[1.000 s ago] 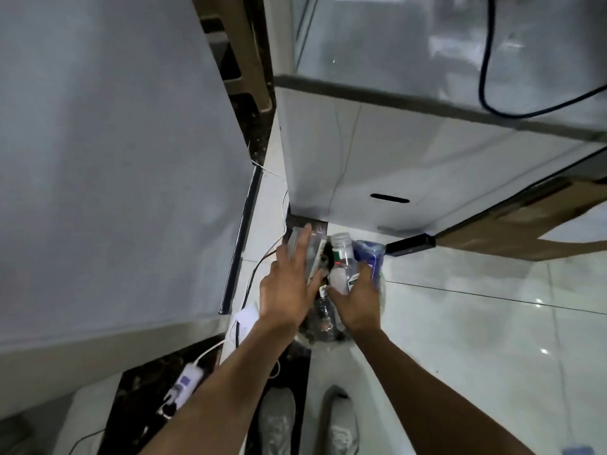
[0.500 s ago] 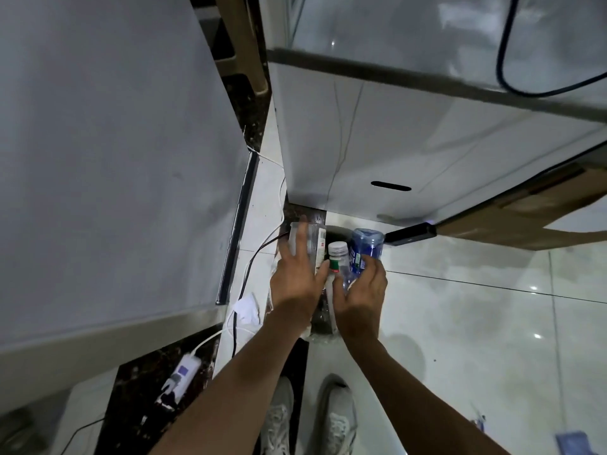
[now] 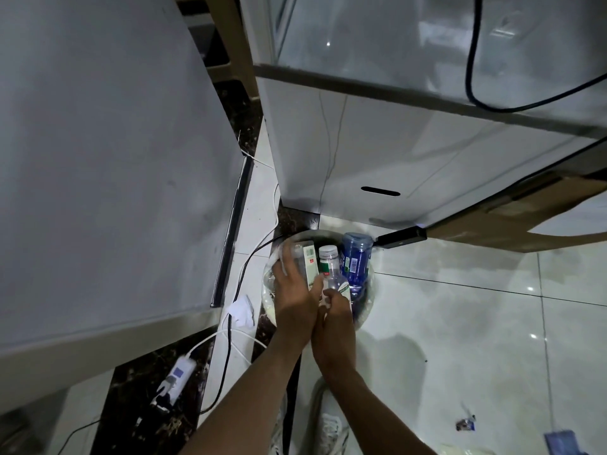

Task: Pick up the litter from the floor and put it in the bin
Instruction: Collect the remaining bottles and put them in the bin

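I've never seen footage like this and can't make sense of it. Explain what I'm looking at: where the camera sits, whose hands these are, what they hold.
There is no machine here. A person wears a wide-angle camera on the head, looking down, so both bare arms reach in from the bottom. The left hand presses a white carton into a round clear bin on the tiled floor. The right hand grips a clear bottle with a white cap. A blue bottle already stands in the bin. More litter remains on the floor: a small wrapper at lower right. White cabinets stand behind, and cables with a power strip lie on the left.
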Tool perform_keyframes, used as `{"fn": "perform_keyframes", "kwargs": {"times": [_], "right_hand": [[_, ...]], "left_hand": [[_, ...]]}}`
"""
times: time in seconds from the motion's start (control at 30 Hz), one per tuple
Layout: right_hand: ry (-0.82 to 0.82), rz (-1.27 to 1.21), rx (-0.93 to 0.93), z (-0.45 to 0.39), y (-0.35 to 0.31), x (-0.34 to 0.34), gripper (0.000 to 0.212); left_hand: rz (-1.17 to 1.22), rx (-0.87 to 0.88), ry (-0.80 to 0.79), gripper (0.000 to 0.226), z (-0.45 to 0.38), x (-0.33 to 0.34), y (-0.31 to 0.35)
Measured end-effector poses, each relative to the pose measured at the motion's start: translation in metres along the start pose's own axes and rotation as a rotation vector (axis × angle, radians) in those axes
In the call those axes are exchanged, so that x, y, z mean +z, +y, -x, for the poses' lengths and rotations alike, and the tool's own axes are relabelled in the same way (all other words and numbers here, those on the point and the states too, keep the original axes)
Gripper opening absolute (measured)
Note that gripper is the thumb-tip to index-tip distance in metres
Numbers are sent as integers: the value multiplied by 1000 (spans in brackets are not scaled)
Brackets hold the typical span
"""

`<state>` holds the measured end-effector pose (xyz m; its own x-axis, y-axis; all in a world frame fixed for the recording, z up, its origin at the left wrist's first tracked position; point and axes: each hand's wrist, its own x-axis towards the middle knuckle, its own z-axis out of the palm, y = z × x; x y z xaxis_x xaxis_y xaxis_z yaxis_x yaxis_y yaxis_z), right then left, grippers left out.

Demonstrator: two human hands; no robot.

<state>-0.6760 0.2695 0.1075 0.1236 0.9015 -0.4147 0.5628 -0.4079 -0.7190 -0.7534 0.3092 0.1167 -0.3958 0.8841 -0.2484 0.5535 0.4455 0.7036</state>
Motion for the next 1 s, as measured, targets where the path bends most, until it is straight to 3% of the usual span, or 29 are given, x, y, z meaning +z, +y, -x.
{"fn": "perform_keyframes", "kwargs": {"times": [0.1,0.27,0.43,0.7,0.87,1.0], "right_hand": [[-26,30,28,7,14,14,37],[-41,88,31,24,41,31,52],[-45,121,33,31,40,31,54],[-55,227,-1,28,25,24,62],[20,167,-11,32,17,21,55],[1,246,-32,30,13,5,53]], "left_hand": [[22,53,89,84,3,13,-21],[67,17,71,95,8,17,-44],[161,-153,61,110,7,8,-51],[329,-317,156,103,8,-4,-44],[179,-207,136,92,10,-17,-40],[-216,-68,47,84,4,-35,-35]]}}
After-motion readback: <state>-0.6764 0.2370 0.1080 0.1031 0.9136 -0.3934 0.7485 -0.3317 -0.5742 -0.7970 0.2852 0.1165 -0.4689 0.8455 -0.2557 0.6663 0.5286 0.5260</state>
